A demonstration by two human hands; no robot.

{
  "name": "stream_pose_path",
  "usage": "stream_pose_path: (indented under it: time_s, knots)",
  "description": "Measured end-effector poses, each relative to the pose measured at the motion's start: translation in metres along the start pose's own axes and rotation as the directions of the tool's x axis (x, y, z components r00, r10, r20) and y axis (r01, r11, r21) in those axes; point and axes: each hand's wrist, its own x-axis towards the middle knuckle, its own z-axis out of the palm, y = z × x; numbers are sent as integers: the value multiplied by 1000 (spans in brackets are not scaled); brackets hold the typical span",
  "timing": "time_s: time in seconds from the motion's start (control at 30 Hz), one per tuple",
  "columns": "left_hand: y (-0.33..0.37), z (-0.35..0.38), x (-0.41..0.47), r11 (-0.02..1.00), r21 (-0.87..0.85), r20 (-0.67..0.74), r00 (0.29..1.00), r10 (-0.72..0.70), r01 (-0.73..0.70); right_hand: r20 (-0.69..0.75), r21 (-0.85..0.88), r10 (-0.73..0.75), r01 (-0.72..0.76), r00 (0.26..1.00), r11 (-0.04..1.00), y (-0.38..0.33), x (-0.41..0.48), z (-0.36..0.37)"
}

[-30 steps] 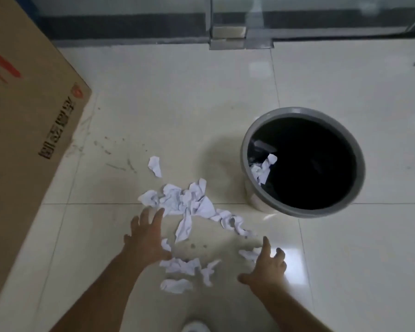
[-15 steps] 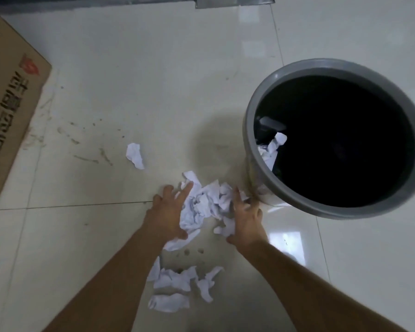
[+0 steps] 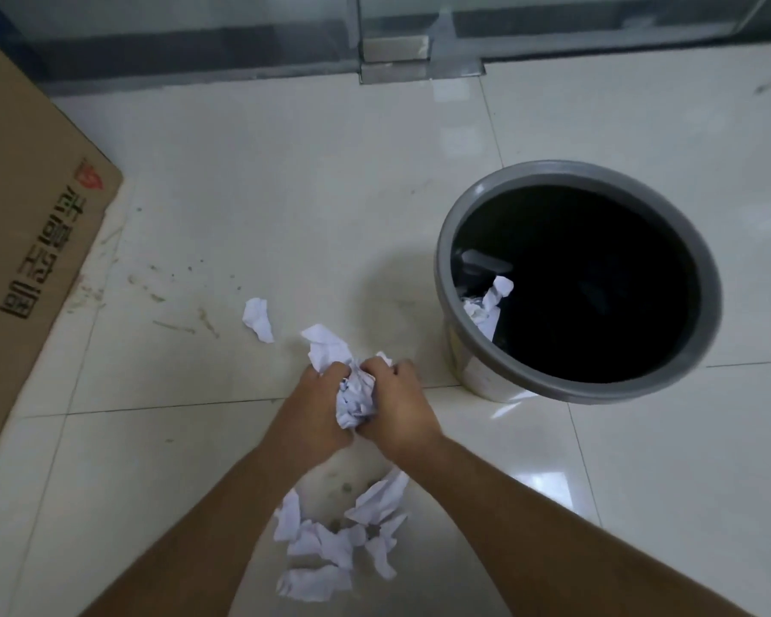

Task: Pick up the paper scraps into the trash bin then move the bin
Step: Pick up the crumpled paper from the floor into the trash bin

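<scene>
A cardboard box (image 3: 27, 242) with dark printed characters and a small red mark lies along the far left edge of the pale tiled floor (image 3: 286, 193). Next to its lower corner the tiles carry some dark scuffs and smears. Further right, a single paper scrap (image 3: 258, 319) lies alone on the floor, apart from the rest.

In the middle, the left hand (image 3: 312, 409) and the right hand (image 3: 397, 405) are pressed together around a bunch of crumpled paper (image 3: 351, 396). The fingers of both hands are curled tightly in on it, knuckles up, and a loose white corner of the bunch sticks out above the left hand. Whether the bunch is touching the floor or lifted off it cannot be told. Below the wrists, between the two forearms, a scatter of loose scraps (image 3: 334, 541) lies on the tiles.

To the right stands the trash bin (image 3: 446, 242), round with a grey rim and a black inside, upright on the floor and near the hands but not touching them. A few scraps in the bin (image 3: 490, 302) lie against its left inner wall. Behind everything, a glass partition (image 3: 197, 33) with a metal frame runs along the top.
</scene>
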Motion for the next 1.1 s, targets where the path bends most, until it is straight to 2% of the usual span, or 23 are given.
stream_pose_path:
  time_s: [0.1,0.2,0.27,0.37,0.47,0.63,0.83,0.97,1.1]
  knots:
    - [16,-65,-5,989,133,-172,981,86,-64,-104,67,-119,126,987,990,-54,2,-37]
    - [58,-135,1,983,170,-268,957,111,-67,-237,110,-236,268,942,957,-102,4,-95]
    - [98,-169,13,977,185,-327,931,164,-107,-323,65,-294,331,900,941,-122,5,-141]
    - [166,-181,31,949,202,-388,870,305,-243,-424,-32,-305,322,853,946,-117,-5,-212]
    - [223,-148,44,915,142,-312,860,403,-377,-459,-107,-276,255,845,961,-69,-32,-264]
    - [259,-71,59,899,156,-117,896,428,-409,-448,-166,-115,45,887,985,10,-63,-279]
    - [253,-53,63,899,145,-19,908,419,-413,-442,-158,-117,51,889,986,40,-64,-270]
    - [248,-58,55,916,179,150,930,334,-358,-273,-187,11,-64,962,980,47,-71,-274]
    - [241,-76,46,929,4,146,919,365,-370,-168,-256,29,-72,985,964,38,-69,-281]
